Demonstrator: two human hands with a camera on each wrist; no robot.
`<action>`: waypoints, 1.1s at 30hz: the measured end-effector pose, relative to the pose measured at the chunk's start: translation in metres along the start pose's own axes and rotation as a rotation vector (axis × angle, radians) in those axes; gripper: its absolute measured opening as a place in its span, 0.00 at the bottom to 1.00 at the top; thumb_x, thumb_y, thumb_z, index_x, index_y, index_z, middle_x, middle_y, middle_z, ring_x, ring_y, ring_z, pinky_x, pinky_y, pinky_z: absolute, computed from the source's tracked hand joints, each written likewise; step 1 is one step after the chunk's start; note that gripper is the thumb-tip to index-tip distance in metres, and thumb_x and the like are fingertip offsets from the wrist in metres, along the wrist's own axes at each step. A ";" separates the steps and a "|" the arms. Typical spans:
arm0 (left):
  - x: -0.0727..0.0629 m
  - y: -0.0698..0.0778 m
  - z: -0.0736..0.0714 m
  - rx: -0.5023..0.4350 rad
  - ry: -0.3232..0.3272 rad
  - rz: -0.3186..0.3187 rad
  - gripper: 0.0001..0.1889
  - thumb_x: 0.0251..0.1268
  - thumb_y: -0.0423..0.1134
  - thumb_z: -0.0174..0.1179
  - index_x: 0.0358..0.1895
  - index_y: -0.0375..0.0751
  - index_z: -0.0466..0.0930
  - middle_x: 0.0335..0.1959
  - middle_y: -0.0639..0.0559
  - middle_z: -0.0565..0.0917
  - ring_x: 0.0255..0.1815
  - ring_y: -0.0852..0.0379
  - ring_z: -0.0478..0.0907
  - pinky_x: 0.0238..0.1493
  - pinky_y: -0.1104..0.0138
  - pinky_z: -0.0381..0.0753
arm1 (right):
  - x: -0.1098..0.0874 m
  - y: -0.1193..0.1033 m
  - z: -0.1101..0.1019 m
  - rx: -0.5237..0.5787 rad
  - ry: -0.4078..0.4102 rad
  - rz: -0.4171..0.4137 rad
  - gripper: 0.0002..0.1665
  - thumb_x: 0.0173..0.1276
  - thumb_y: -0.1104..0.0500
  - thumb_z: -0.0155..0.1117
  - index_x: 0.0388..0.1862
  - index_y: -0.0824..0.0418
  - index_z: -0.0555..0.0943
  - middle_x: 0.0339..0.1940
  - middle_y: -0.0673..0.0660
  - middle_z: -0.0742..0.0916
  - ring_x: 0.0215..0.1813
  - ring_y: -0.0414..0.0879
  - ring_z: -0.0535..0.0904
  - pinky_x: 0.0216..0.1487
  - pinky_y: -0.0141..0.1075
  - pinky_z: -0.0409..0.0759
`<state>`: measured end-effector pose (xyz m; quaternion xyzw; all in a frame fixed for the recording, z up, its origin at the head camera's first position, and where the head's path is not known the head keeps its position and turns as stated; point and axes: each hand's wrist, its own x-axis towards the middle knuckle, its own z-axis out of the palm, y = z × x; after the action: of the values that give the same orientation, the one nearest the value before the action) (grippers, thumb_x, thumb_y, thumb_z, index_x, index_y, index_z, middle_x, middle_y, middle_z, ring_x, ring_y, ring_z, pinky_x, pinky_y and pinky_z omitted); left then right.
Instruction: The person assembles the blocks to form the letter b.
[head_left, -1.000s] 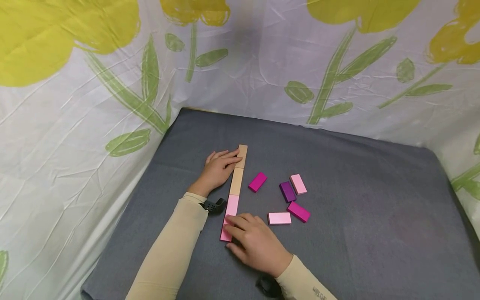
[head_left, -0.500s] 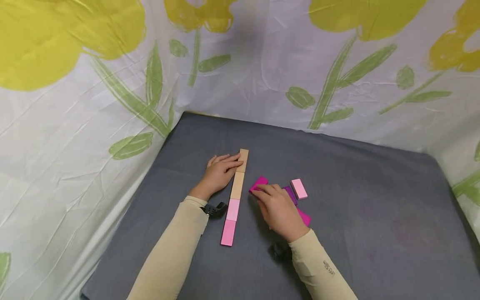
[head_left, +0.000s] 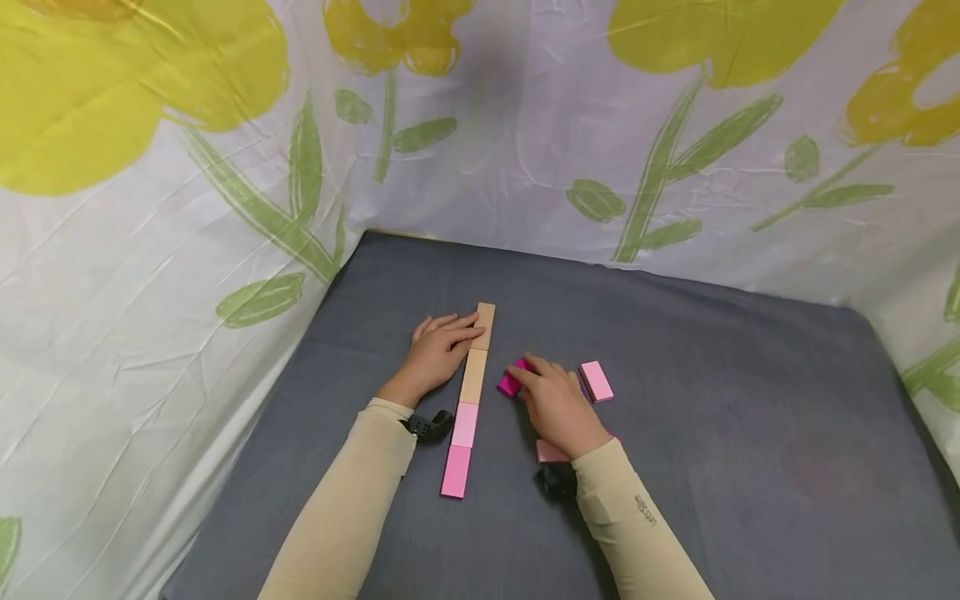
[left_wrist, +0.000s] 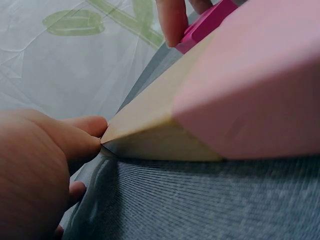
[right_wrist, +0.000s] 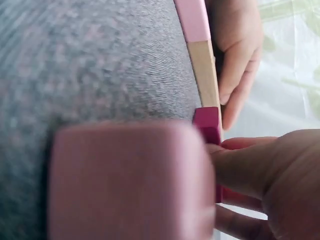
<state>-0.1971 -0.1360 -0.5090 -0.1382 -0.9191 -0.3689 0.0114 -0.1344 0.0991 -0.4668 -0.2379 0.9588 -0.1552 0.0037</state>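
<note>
Four-sided flat blocks lie end to end in a straight row on the grey cloth: two tan wooden blocks (head_left: 473, 377) at the far end, then two pink blocks (head_left: 456, 472) nearer. My left hand (head_left: 433, 357) rests at the far tan block, its fingers fairly straight over the top. Right of the row, my right hand (head_left: 561, 408) pinches a magenta block (head_left: 511, 383) between thumb and fingers, close over the cloth. The right wrist view shows the thumb against that magenta block (right_wrist: 207, 124), with part of it hidden behind the hand.
A pale pink block (head_left: 597, 381) lies just beyond my right hand. Another pale pink block (head_left: 551, 452) sticks out beneath the wrist, and other blocks there are mostly covered. A white flowered curtain (head_left: 525, 150) rises behind the cloth-covered table (head_left: 750, 467).
My right hand has left the nearest pink block in the row, moved up and right, and taken hold of the magenta block. My left hand has stayed at the far tan block.
</note>
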 end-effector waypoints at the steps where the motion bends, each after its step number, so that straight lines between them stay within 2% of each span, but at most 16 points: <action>1: 0.000 0.000 0.000 -0.004 0.001 0.000 0.18 0.82 0.41 0.56 0.67 0.49 0.84 0.76 0.56 0.74 0.80 0.44 0.65 0.84 0.44 0.42 | 0.000 0.000 0.000 0.002 0.012 -0.005 0.24 0.73 0.62 0.71 0.67 0.54 0.85 0.67 0.62 0.83 0.64 0.60 0.82 0.58 0.51 0.80; 6: 0.000 0.002 -0.002 0.003 -0.003 0.013 0.18 0.82 0.40 0.56 0.67 0.49 0.84 0.76 0.55 0.74 0.80 0.44 0.65 0.84 0.43 0.42 | -0.002 0.001 0.001 0.005 0.060 -0.033 0.19 0.71 0.60 0.74 0.60 0.53 0.88 0.48 0.57 0.86 0.49 0.53 0.83 0.44 0.43 0.74; 11: 0.001 0.003 -0.002 0.003 -0.011 0.014 0.18 0.82 0.40 0.56 0.68 0.48 0.84 0.76 0.54 0.74 0.80 0.44 0.65 0.84 0.43 0.42 | -0.001 0.001 0.002 0.007 0.058 -0.021 0.19 0.69 0.56 0.77 0.58 0.52 0.89 0.39 0.54 0.84 0.41 0.50 0.80 0.40 0.40 0.69; 23: 0.001 0.002 -0.001 -0.005 0.007 0.019 0.18 0.81 0.39 0.56 0.68 0.47 0.84 0.76 0.54 0.75 0.80 0.43 0.66 0.84 0.43 0.42 | 0.002 -0.001 0.005 0.004 -0.015 0.013 0.23 0.70 0.47 0.75 0.60 0.53 0.87 0.39 0.53 0.86 0.39 0.47 0.82 0.41 0.41 0.73; 33: 0.000 0.006 -0.004 -0.023 0.005 0.009 0.17 0.81 0.38 0.57 0.67 0.47 0.85 0.76 0.53 0.75 0.80 0.43 0.66 0.84 0.43 0.42 | 0.002 -0.002 0.004 0.006 -0.027 0.012 0.23 0.71 0.46 0.75 0.60 0.54 0.87 0.38 0.53 0.86 0.38 0.47 0.81 0.41 0.42 0.75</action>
<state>-0.1955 -0.1353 -0.5021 -0.1415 -0.9141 -0.3799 0.0137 -0.1352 0.0953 -0.4702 -0.2344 0.9595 -0.1550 0.0182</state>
